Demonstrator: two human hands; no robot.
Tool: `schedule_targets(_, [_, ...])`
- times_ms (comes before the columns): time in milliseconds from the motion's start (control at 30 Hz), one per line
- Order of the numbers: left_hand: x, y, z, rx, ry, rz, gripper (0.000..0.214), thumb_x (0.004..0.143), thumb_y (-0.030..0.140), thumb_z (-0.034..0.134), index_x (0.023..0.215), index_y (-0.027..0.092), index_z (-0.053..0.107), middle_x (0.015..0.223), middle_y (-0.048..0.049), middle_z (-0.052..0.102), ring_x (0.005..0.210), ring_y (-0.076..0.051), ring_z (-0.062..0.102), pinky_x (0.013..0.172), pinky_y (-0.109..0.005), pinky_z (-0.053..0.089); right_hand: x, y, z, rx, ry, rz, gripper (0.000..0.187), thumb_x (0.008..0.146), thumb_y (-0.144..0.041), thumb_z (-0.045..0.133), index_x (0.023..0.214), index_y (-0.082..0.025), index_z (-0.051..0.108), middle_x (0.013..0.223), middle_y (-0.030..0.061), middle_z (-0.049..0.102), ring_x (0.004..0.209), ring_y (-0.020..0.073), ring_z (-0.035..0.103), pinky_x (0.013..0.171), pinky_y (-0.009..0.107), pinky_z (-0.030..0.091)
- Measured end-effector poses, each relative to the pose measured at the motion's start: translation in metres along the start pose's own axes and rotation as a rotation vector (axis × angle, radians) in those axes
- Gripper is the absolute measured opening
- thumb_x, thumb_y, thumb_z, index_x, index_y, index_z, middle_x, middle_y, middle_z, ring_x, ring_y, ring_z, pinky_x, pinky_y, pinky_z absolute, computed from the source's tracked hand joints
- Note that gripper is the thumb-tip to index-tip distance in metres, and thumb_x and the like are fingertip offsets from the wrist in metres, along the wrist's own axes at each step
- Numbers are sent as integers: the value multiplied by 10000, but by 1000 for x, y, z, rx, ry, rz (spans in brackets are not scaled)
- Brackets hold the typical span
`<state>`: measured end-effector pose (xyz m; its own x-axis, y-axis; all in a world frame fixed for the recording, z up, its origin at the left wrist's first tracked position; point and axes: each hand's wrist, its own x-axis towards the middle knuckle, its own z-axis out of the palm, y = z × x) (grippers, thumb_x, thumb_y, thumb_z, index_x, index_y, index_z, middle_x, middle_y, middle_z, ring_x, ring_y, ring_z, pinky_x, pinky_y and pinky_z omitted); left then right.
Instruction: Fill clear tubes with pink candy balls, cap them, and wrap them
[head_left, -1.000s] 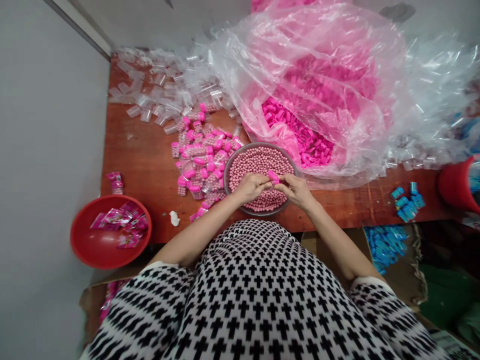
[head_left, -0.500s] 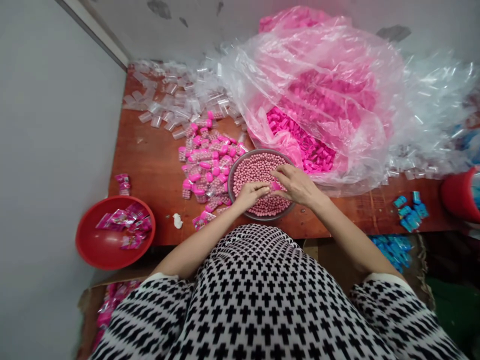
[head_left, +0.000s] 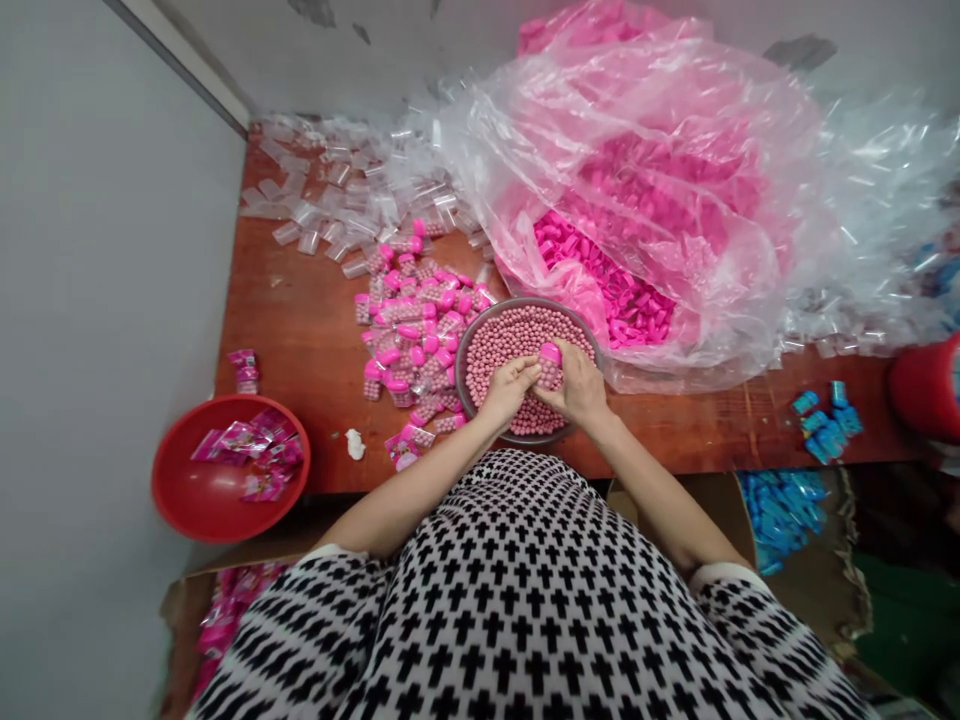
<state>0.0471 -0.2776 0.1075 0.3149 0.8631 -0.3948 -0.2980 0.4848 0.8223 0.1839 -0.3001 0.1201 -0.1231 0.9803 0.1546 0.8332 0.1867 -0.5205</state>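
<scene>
Over a round bowl [head_left: 459,375] of small pink balls [head_left: 499,335], both my hands meet at a small clear container [head_left: 550,374] with a pink cap [head_left: 550,352]. Pink balls show through its wall, and the cap sits on its far end. My right hand [head_left: 582,385] is closed round it from the right. The pinched fingertips of my left hand [head_left: 510,388] press its left side. Left of the bowl lies a heap of filled, pink-capped containers [head_left: 420,335]. Behind the bowl, loose pink caps [head_left: 637,305] spill from a large clear plastic bag [head_left: 720,340].
Empty clear containers [head_left: 330,215] lie at the back left, more at the far right. A red basin [head_left: 176,480] with pink packets stands at the left edge. Blue-capped containers [head_left: 829,435] and a red bucket [head_left: 919,390] are on the right. Cartons stand below the table.
My right hand has turned and drawn in, from fingers spread above the pink cap to a closed grip round the container. The capped container now shows more upright between my hands.
</scene>
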Motion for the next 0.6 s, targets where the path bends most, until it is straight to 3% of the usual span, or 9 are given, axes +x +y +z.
schedule_targets(133, [3, 0, -2, -6, 1, 7, 315, 655, 377, 707, 864, 147, 658, 811, -21, 676, 725, -129, 584, 718, -264, 465, 2, 3, 9, -27, 72, 8, 611, 800, -438, 537, 1308, -120, 418, 1123, 190, 609, 1022, 328, 586, 911, 480, 461])
schedule_targets(233, [4, 0, -8, 43, 54, 24, 288, 657, 378, 698, 825, 148, 659, 743, -9, 659, 657, -117, 555, 652, -247, 449, 5, 3, 16, -33, 22, -4, 624, 798, -466, 534, 1291, -95, 442, 1069, 201, 635, 981, 336, 608, 880, 475, 479])
schedule_targets(400, [5, 6, -20, 239, 93, 112, 301, 674, 394, 672, 849, 150, 678, 788, -21, 685, 692, -136, 577, 679, -266, 469, 14, -5, 18, -1, -47, -37, 704, 794, -495, 563, 1356, -113, 377, 1185, 199, 593, 1103, 328, 566, 916, 459, 469])
schedule_targets(500, [3, 22, -43, 372, 113, 127, 329, 676, 400, 668, 884, 147, 701, 819, -38, 708, 706, -160, 608, 699, -295, 487, 18, -13, 16, 6, -150, -57, 884, 766, -514, 611, 1439, -100, 214, 1271, 211, 541, 1151, 330, 544, 858, 446, 501])
schedule_targets(600, [0, 45, -85, 575, 235, 185, 303, 703, 390, 651, 897, 171, 728, 879, -49, 729, 779, -198, 640, 769, -329, 492, 20, -14, 16, 60, -222, -26, 972, 778, -492, 619, 1474, -123, 50, 1210, 177, 597, 1020, 299, 623, 724, 398, 535])
